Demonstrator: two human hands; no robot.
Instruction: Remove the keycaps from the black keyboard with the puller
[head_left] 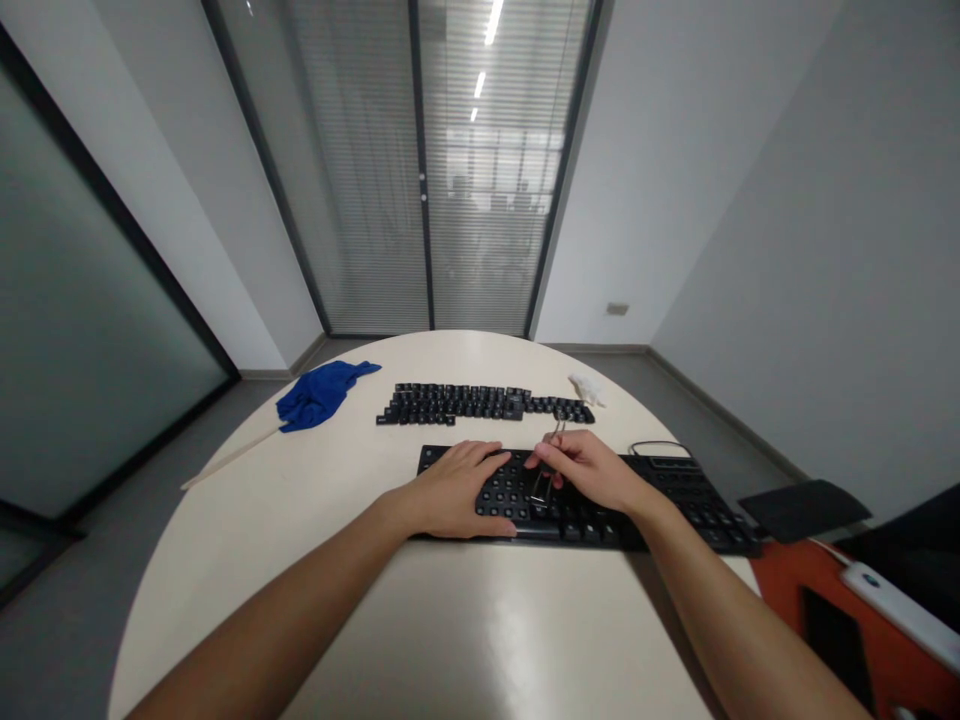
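A black keyboard (600, 535) lies across the table in front of me. Its left part shows bare switch positions without keycaps, while the right part carries caps. My left hand (461, 490) rests flat on the stripped left part, fingers spread, thumb near the front edge. Pinched in my right hand (589, 465) is a wire keycap puller (541, 488), its lower end down at the keys near the keyboard's middle. Whether a cap sits in the puller cannot be made out. Beyond the keyboard, removed keycaps (480, 402) stand in rows on the table.
A blue cloth (319, 395) on a wooden stick (232, 458) lies at the left of the round table (360, 620). A crumpled white cloth or tissue (587, 389) is at the back right. Right of the table, an orange surface holds a phone-like black slab (836, 640) and a white power strip (900, 605).
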